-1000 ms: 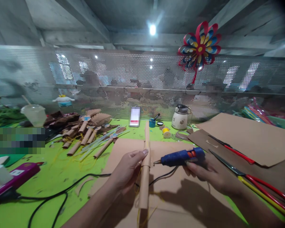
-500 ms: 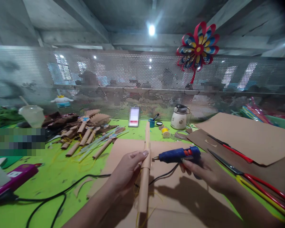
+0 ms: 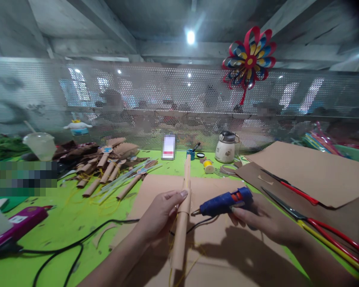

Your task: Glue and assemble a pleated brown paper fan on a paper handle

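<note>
Glue gun (image 3: 219, 205) dipped; right fingers (image 3: 241, 215) grip it, left fingers (image 3: 175, 199) a tube (image 3: 182, 233); scissors (image 3: 301, 217) nearby.

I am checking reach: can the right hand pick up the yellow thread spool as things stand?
Probably not: the right hand holds the blue glue gun. Otherwise, the way to the yellow spool looks free.

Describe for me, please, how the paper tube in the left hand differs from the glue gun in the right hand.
The paper tube is plain brown; the glue gun is dark blue with reddish patches. The tube, a long roll, points forward, while the gun lies more crosswise, its nozzle aimed toward the tube. Both are held over a brown paper sheet.
</note>
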Motion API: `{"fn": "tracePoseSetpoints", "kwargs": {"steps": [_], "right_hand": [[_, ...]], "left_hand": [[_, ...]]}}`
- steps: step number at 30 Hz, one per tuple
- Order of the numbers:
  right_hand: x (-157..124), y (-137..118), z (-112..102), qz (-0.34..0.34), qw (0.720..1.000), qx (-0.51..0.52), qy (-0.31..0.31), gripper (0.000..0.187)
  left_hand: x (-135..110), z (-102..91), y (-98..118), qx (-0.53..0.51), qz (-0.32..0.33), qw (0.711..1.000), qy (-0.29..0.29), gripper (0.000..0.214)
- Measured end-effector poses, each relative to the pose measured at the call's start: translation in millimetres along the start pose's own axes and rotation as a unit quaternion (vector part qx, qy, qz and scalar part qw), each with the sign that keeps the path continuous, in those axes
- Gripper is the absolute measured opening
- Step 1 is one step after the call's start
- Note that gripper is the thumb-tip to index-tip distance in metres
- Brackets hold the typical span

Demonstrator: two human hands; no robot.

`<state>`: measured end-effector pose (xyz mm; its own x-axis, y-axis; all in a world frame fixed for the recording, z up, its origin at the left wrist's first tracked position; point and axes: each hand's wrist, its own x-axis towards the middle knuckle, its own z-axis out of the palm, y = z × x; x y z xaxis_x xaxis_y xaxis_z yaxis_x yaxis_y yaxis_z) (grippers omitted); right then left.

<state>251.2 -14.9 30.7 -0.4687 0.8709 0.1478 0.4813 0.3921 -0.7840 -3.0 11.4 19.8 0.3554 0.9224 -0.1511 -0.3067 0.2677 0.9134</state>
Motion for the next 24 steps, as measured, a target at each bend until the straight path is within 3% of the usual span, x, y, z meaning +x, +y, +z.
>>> {"fn": "tracePoseSetpoints", "kwargs": {"steps": [24], "right_hand": [[-1.9, 0.3, -3.9, -0.025, 0.999, 0.018, 0.016, 0.040]], "left_hand": [[-0.6, -3.6, -4.3, -0.088, -0.005, 0.996, -0.031, 0.023]]}}
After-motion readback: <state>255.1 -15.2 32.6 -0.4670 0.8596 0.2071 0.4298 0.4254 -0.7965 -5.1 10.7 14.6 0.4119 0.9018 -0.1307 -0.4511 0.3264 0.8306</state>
